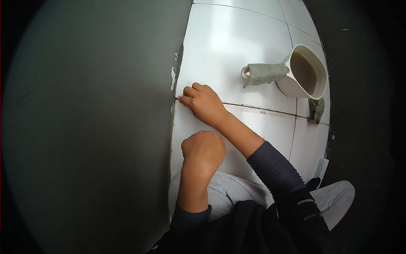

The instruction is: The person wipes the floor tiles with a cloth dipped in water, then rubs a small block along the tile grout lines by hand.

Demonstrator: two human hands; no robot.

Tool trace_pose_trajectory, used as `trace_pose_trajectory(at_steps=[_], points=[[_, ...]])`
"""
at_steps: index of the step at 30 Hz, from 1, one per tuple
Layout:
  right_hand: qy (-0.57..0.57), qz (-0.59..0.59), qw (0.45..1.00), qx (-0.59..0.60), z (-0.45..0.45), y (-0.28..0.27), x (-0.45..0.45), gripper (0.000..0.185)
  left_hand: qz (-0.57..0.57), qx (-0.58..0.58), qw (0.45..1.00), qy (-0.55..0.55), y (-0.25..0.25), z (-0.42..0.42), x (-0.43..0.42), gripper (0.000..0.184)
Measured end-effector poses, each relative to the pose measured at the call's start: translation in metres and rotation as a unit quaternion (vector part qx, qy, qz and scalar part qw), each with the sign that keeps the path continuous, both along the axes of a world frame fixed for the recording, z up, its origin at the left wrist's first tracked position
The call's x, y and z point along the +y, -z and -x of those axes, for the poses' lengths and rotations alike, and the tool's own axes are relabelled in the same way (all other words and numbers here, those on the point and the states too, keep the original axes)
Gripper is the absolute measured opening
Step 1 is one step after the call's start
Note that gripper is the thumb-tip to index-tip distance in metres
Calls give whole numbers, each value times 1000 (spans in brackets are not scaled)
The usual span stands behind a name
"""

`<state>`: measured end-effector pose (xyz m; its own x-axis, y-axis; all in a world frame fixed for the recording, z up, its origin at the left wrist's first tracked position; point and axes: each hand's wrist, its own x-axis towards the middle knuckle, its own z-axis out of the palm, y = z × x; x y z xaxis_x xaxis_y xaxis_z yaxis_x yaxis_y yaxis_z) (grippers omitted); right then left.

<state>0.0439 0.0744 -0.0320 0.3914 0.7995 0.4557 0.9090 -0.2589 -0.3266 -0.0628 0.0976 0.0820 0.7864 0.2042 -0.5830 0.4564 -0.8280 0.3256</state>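
Right hand (205, 103) at wall end of dark tile joint (259, 109), fingers curled narrow, cannot tell whether pinching anything; left hand (204, 148) nearer the lap, its fingers hidden, hold undeterminable. Progress judged partial: white floor (220, 42) looks mostly bright, dark residue left along the joint. Wall (105, 106) limits leftward motion; open tile extends rightward toward the water-filled pot (288, 87).

White tiled floor (228, 34), dark joints (258, 109); white dipper (291, 86), grey cloth (316, 111)
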Motion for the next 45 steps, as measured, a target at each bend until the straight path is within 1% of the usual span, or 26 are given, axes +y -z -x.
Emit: trace_pose_trajectory(at_steps=[1,3,6,9,11,13,17,19,22,27,29,31,34,37,42,45], points=[[-1,1,1000,0,-1,-3,-7,14,-2,4,1000,1,-2,-1,0,36],[7,41,999,11,-7,-7,-37,14,-1,7,1000,-7,-2,0,-2,36],[17,9,999,30,-9,-6,-62,18,-4,-2,1000,5,-1,0,-6,35],[24,-10,999,20,-2,-2,-41,16,2,-8,1000,10,-2,-3,-11,35],[11,-1,1000,16,2,2,-14,12,-4,-1,1000,6,-1,-3,-8,35],[7,-25,999,23,4,3,8,14,-12,-6,1000,3,2,-2,-5,35],[30,11,999,12,3,2,-24,15,-17,-14,1000,-4,-3,0,-7,34],[47,-11,999,6,1,-1,-50,9,-17,-23,1000,-4,-2,2,-8,35],[49,-16,999,4,5,-1,-56,10,-16,-33,999,1,0,3,-10,35],[35,-16,999,2,7,4,0,13,-14,-24,1000,13,-3,0,-9,35],[22,-29,999,-19,8,4,5,15,-20,-48,999,8,-1,2,-8,35],[17,4,1000,-11,3,3,-17,19,-17,-35,999,3,0,2,-8,35],[27,16,999,-7,-3,-4,-52,22,-15,-20,1000,1,2,2,-8,35],[26,-2,1000,5,-3,-2,-48,21,-11,-9,1000,5,0,0,-12,35],[8,-21,1000,19,6,3,10,14,-10,-18,1000,19,0,-1,-12,35],[9,-27,1000,1,4,3,0,12,-3,-26,1000,8,-1,1,-9,34]])
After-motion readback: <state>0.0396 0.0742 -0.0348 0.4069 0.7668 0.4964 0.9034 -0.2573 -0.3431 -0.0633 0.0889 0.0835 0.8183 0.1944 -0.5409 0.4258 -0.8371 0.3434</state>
